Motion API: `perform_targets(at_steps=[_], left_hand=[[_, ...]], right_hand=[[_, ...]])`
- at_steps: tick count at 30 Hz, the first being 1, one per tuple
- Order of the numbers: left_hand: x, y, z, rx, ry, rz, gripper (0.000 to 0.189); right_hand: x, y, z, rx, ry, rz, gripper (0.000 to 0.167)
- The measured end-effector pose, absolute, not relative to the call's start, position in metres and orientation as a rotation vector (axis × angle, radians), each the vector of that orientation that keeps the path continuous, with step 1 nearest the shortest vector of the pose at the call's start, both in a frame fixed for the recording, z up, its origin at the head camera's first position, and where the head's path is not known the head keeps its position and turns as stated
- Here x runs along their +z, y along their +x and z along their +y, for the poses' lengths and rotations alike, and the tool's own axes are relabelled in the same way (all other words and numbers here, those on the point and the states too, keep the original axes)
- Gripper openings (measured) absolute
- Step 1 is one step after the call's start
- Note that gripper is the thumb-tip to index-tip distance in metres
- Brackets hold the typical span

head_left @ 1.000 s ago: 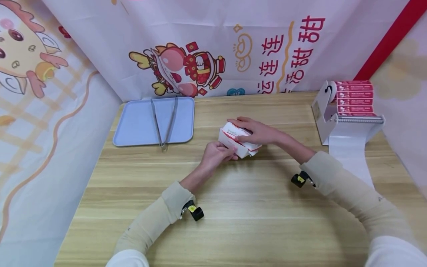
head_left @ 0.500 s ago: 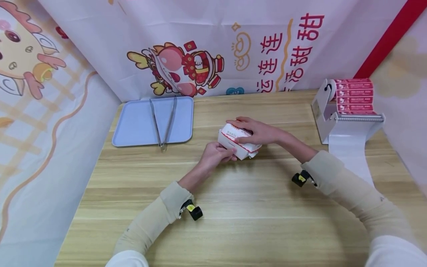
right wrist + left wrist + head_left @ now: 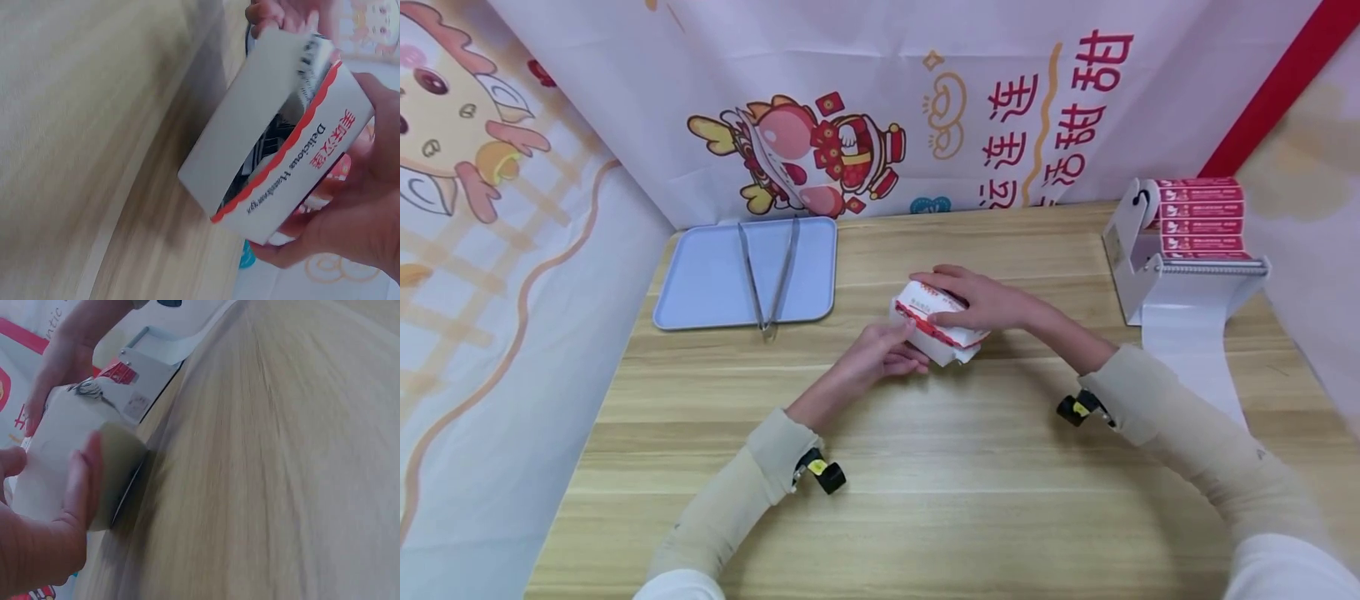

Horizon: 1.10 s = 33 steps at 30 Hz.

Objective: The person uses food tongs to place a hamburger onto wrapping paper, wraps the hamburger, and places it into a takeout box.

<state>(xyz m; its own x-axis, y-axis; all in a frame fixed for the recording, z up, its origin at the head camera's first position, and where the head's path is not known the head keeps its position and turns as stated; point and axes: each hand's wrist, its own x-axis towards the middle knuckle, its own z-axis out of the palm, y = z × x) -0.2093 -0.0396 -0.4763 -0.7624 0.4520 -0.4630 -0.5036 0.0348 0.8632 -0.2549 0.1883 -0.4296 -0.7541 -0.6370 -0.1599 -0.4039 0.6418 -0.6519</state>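
A white paper hamburger box (image 3: pixel 936 325) with red trim stands on the wooden table, slanted to the person. Across its top, my right hand (image 3: pixel 981 300) grips the lid, thumb on the near side and fingers on the far side. My left hand (image 3: pixel 880 350) holds the box's left near corner, its thumb at the red edge and its fingers lower on the wall. The right wrist view shows a gap under the scalloped lid edge (image 3: pixel 284 147), with black-and-white patterned wrapping (image 3: pixel 272 147) inside. In the left wrist view, fingers (image 3: pixel 78 487) lie against the box's plain wall.
At the back left, metal tongs (image 3: pixel 767 283) lie on a blue tray (image 3: pixel 707 287), their joined end past its near edge. A dispenser (image 3: pixel 1187 250) with a roll of red labels stands at the right, a pale strip (image 3: pixel 1187 358) trailing from it. Printed cloth walls enclose the table.
My left hand has shifted slightly toward the person, and its thumb has moved up to the red edge. More of the lid's red front edge shows. My right hand has hardly moved.
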Motion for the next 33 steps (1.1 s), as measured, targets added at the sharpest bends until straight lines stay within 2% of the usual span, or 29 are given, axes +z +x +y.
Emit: perform_targets(at_steps=[5,9,23,33], left_hand=[[-0.48,-0.207,-0.045,1.715,-0.077,1.64,0.047],[-0.487,-0.202,-0.044,1.752,-0.101,1.561,0.038],[-0.493,-0.193,-0.04,1.842,-0.188,1.482,0.031],[-0.492,-0.193,-0.042,1.849,-0.121,1.478,0.032]], right_hand=[[-0.426,-0.24,0.175,-0.611,-0.798,2.632,0.072],[-0.426,-0.233,0.168,-0.495,-0.803,2.698,0.072],[-0.432,-0.221,0.157,-0.481,-0.818,2.752,0.068],[-0.441,-0.221,0.154,-0.416,-0.845,2.831,0.068]])
